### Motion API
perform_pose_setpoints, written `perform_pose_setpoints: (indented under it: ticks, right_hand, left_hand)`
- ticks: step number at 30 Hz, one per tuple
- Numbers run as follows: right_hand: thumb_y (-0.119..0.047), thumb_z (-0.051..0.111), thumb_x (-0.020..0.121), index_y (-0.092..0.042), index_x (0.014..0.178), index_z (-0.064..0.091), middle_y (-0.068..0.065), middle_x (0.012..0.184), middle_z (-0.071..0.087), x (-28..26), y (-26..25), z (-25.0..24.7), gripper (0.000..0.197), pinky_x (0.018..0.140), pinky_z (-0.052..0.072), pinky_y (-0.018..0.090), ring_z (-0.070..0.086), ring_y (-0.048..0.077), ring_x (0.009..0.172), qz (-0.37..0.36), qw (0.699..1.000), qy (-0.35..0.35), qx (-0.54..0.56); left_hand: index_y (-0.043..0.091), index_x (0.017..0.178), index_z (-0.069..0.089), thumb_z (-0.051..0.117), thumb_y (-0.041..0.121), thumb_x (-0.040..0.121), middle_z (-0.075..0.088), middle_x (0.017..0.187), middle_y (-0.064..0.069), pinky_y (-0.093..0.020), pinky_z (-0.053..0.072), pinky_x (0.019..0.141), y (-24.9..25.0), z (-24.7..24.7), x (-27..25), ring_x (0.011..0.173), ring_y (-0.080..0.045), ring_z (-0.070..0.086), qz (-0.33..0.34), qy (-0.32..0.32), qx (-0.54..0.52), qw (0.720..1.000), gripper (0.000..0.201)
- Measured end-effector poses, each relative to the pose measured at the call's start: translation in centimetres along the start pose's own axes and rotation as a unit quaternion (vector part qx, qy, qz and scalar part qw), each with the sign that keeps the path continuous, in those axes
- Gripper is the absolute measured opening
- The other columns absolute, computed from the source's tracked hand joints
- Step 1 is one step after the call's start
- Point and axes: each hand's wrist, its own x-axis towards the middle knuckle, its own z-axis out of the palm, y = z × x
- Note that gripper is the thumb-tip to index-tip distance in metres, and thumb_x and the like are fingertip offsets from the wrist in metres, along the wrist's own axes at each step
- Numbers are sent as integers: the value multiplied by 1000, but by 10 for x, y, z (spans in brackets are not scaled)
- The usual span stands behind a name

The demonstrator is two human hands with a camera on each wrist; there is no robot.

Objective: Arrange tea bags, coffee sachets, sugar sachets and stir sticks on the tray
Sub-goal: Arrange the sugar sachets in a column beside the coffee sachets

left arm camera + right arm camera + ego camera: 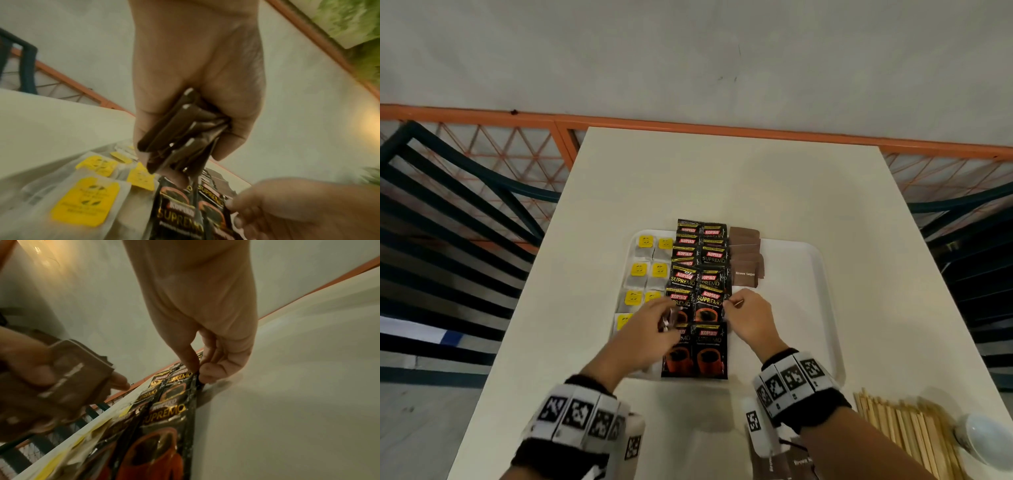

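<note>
A white tray point(796, 308) lies on the table. On its left side are tea bags point(639, 270) with yellow tags, in the middle two columns of black coffee sachets point(710, 349), and to their right brown sugar sachets point(744, 270). My left hand point(666, 318) hovers over the coffee columns and grips a stack of brown sugar sachets point(176, 123). My right hand point(200, 373) pinches the right edge of a coffee sachet point(180, 386) in the right column, between thumb and forefinger. Wooden stir sticks point(900, 421) lie off the tray at the front right.
A white cup point(983, 442) stands by the stir sticks at the table's front right corner. More brown sachets point(794, 462) lie at the front edge under my right forearm. Dark chairs point(448, 212) flank the table; an orange railing point(688, 123) runs behind it.
</note>
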Motion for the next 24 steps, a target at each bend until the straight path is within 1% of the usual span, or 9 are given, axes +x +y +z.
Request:
perform_pose_setpoints:
  ticks: [2,4,6,9,12,14,17,20,24]
  right_hand:
    - [-15,50,93,-1,101,62,14,104,66,2,-1,-1,20,72,41,23,54,18,82,-9,1000,5,-12]
    - [-17,50,93,-1,104,61,15,105,65,5,0,-1,22,72,40,23,58,23,89,-20,1000,14,-17]
    - [-16,49,93,0,109,59,16,107,64,8,-1,-3,25,72,39,23,59,26,96,-23,999,28,-11]
    - [-12,45,94,-2,117,57,16,115,61,12,-2,-2,27,76,41,22,59,26,101,-31,999,25,-14]
    - [-8,42,94,-3,119,57,17,118,60,13,-5,1,29,83,48,29,61,29,100,-48,999,4,-3]
    - [-6,41,94,-3,120,56,18,118,60,12,-4,0,30,83,49,30,61,29,100,-46,999,9,1]
    - [-4,42,93,-5,119,55,15,115,59,10,-2,-6,29,72,40,16,55,19,92,-51,998,35,10]
    - [-11,45,94,-9,115,56,4,106,58,0,-8,-13,24,58,38,5,51,11,87,-71,997,25,31]
    - [-29,49,93,-20,103,58,-2,93,62,-25,-28,-15,16,59,42,8,61,9,79,-96,980,-101,140]
  left_hand:
    - [18,122,52,51,3,85,56,112,-6,-28,44,83,4,-8,11,99,-18,53,-35,13,-86,996,39]
    - [22,99,58,49,2,84,59,86,-4,-28,43,66,6,-14,22,78,-19,54,-63,20,-152,986,27]
    - [20,85,58,49,5,84,58,74,-4,-28,39,59,6,-18,32,67,-18,52,-96,23,-172,980,17]
    - [17,83,58,49,7,84,60,73,-5,-27,40,57,6,-18,40,67,-19,54,-120,10,-196,973,14]
    - [20,84,59,51,7,82,61,80,-7,-35,44,73,2,-15,44,83,-28,59,-124,5,-207,970,15]
    - [22,85,58,50,8,83,60,78,-7,-32,42,66,0,-15,42,77,-26,57,-124,11,-213,969,16]
    - [23,89,59,49,8,85,59,76,-5,-29,38,58,-1,-19,37,70,-21,52,-106,46,-253,961,20]
    - [22,98,61,50,4,85,63,77,-7,-26,41,53,1,-21,28,66,-20,57,-92,55,-368,924,25]
    - [6,99,65,56,7,77,69,80,-17,-29,48,63,1,-12,15,64,-23,62,-66,-30,-489,869,24]
